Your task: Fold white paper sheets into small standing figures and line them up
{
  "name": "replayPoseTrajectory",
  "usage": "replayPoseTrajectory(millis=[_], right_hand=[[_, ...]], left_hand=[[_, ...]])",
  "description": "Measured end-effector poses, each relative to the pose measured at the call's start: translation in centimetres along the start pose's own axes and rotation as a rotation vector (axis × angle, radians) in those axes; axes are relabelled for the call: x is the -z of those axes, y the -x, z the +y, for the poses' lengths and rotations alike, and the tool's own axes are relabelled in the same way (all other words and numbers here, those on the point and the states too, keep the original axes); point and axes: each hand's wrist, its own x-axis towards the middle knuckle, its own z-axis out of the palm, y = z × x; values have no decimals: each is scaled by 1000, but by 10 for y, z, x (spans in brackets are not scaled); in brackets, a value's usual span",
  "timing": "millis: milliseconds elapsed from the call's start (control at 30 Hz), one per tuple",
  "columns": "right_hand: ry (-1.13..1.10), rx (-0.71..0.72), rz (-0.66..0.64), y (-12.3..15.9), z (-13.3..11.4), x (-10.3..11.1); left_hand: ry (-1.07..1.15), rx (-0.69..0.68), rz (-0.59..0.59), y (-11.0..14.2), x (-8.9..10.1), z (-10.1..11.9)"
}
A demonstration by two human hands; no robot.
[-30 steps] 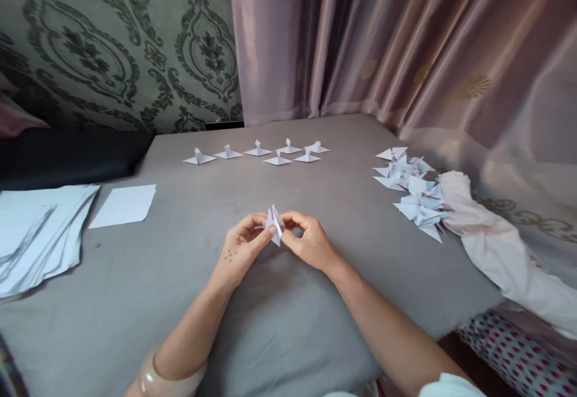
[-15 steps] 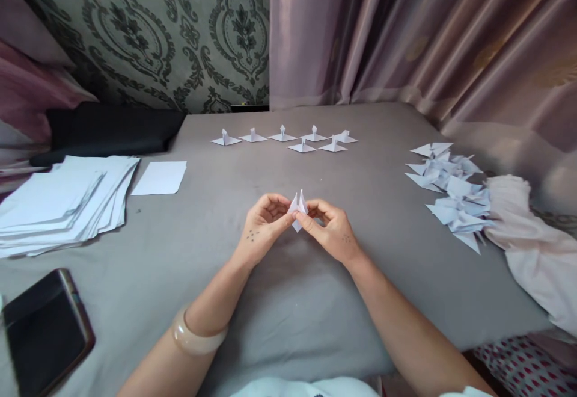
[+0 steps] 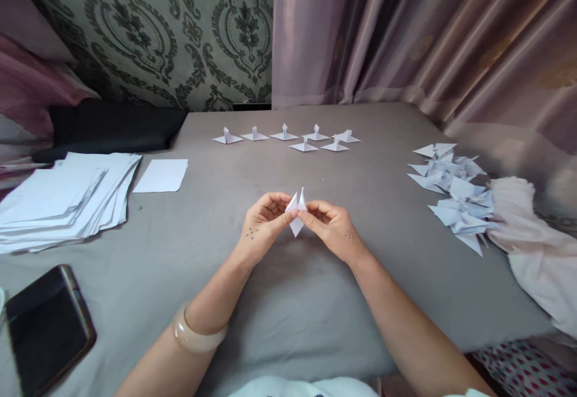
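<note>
Gray table (image 3: pixel 216 174), in from near edge: pinching folded paper (image 3: pixel 296 227), left hand (image 3: pixel 262 224) plus right hand (image 3: pixel 332 228). Mid-fold probably, calls for neat creasing.

Soft, muted light; the satin curtain (image 3: pixel 433 36) at two o'clock gleams in streaks and blurs outward. Glare marks the bangle (image 3: pixel 195 337) at seven; faint shadow darkens the grey tablecloth (image 3: pixel 288 319) at six.

The left forearm (image 3: pixel 205 319) and right forearm (image 3: pixel 401 313) slant inward from the near edge of the tabletop (image 3: pixel 234 174). The left hand (image 3: pixel 261 225) and right hand (image 3: pixel 333 228) nearly meet around its middle, fingers (image 3: pixel 272 201) curled, thumbs (image 3: pixel 283 221) pinching toward each other.
</note>
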Motion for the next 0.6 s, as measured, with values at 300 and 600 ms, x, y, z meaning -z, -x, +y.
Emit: replayPoseTrajectory(millis=[300,600], right_hand=[[70,14,22,-3,8,2],[-120,-176,55,-5,13,-1]], left_hand=[[37,140,-14,-4,4,-4],[65,168,-45,-2,1,-3]])
